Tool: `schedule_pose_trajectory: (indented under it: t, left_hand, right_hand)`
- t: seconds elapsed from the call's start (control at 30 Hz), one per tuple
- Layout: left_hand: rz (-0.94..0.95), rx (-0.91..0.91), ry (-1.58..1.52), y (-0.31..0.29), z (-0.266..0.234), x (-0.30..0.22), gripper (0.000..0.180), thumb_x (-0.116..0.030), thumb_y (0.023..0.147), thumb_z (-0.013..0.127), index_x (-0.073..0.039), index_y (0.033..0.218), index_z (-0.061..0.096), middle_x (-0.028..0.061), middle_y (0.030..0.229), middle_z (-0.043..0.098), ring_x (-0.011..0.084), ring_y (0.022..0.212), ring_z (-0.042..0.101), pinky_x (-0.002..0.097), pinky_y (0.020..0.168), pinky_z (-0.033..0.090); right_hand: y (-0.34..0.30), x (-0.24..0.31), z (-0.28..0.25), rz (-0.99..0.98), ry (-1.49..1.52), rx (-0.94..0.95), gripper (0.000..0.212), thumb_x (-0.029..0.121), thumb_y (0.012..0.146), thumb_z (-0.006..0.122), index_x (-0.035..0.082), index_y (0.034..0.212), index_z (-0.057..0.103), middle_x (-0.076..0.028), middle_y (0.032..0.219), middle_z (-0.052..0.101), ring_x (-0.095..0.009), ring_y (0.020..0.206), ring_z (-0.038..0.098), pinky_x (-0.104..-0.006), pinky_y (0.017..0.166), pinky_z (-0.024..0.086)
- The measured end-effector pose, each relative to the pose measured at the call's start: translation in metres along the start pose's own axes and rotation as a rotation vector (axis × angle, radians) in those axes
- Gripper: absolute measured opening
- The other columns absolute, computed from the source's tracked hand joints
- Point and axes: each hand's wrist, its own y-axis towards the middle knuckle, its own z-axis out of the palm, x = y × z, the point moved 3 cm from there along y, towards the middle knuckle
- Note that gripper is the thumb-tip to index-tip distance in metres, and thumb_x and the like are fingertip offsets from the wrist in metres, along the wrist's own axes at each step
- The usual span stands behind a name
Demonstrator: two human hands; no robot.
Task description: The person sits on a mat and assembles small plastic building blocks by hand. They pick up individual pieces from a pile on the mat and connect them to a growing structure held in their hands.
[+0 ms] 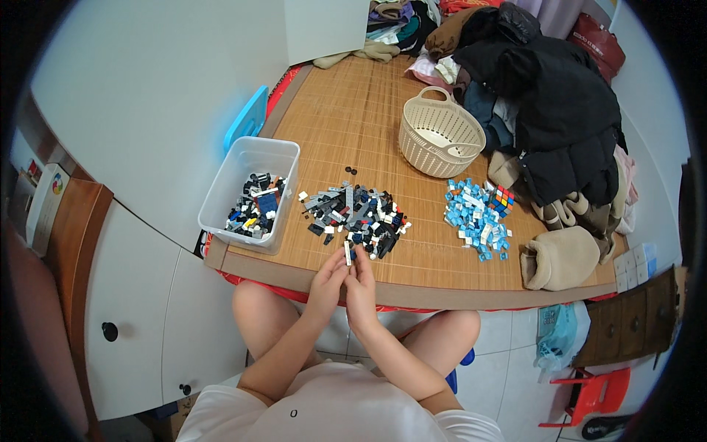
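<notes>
At the near edge of the mat, my left hand [326,286] and my right hand [360,287] meet with their fingers closed. A long, narrow white toy brick [347,253] stands upright between their fingertips. Something small and dark blue [353,254] shows beside it; whether it is joined to the white brick I cannot tell. Just beyond my fingers spreads a pile of loose toy bricks [353,214], mostly grey, black and white, with a few red ones. Two small black round pieces [350,171] lie behind the pile.
Left stands a clear plastic box [287,195] of mixed bricks, its blue lid [249,121] behind. Right lies a pile of light-blue and white bricks [475,217] with a puzzle cube [502,199]. A cream basket [442,136] and heaped dark clothes [560,110] stand farther back.
</notes>
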Motion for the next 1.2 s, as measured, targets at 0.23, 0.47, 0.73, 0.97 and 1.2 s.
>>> schedule_pose_trajectory:
  t: [0.23, 0.47, 0.73, 0.97, 1.2]
  left_hand:
    - [0.159, 0.002, 0.085, -0.004, -0.001, 0.009, 0.043, -0.013, 0.092, 0.038, 0.003, 0.132, 0.035, 0.0126, 0.136, 0.037, 0.0185, 0.126, 0.034, 0.0280, 0.102, 0.028]
    - [0.383, 0.012, 0.208, -0.020, 0.004, -0.022, 0.042, -0.009, 0.092, 0.033, 0.003, 0.132, 0.035, 0.0116, 0.142, 0.028, 0.0187, 0.130, 0.027, 0.0301, 0.106, 0.024]
    - [0.554, -0.136, 0.127, -0.043, -0.012, -0.080, 0.041, -0.006, 0.089, 0.034, 0.004, 0.129, 0.040, 0.0145, 0.138, 0.034, 0.0227, 0.130, 0.029, 0.0314, 0.106, 0.022]
    - [0.569, -0.263, 0.031, -0.047, -0.050, -0.098, 0.043, -0.005, 0.088, 0.034, 0.003, 0.130, 0.039, 0.0141, 0.138, 0.033, 0.0229, 0.131, 0.027, 0.0331, 0.108, 0.019]
    - [0.494, -0.270, -0.064, -0.042, -0.068, -0.107, 0.049, -0.014, 0.090, 0.033, -0.005, 0.137, 0.030, 0.0107, 0.135, 0.036, 0.0147, 0.118, 0.040, 0.0256, 0.098, 0.032]
  right_hand:
    - [-0.008, 0.007, 0.006, -0.091, 0.084, 0.035, 0.060, -0.010, 0.081, 0.031, -0.001, 0.139, 0.018, -0.012, 0.145, 0.015, -0.021, 0.131, 0.025, -0.0289, 0.103, 0.026]
    - [-0.022, 0.031, 0.027, -0.269, -0.059, 0.092, 0.062, -0.014, 0.078, 0.030, -0.001, 0.138, 0.023, -0.011, 0.146, 0.014, -0.020, 0.132, 0.022, -0.0294, 0.104, 0.024]
    - [-0.031, 0.055, 0.084, -0.327, -0.072, 0.322, 0.062, -0.012, 0.078, 0.033, 0.000, 0.138, 0.023, -0.011, 0.147, 0.013, -0.020, 0.134, 0.019, -0.0303, 0.105, 0.023]
    - [-0.029, 0.045, 0.129, -0.252, -0.113, 0.448, 0.063, -0.010, 0.080, 0.036, 0.001, 0.139, 0.021, -0.009, 0.142, 0.022, -0.015, 0.116, 0.038, -0.0260, 0.096, 0.032]
    - [-0.020, 0.035, 0.148, -0.176, -0.081, 0.525, 0.068, -0.009, 0.080, 0.037, 0.007, 0.142, 0.013, -0.009, 0.136, 0.029, -0.016, 0.112, 0.040, -0.0263, 0.095, 0.033]
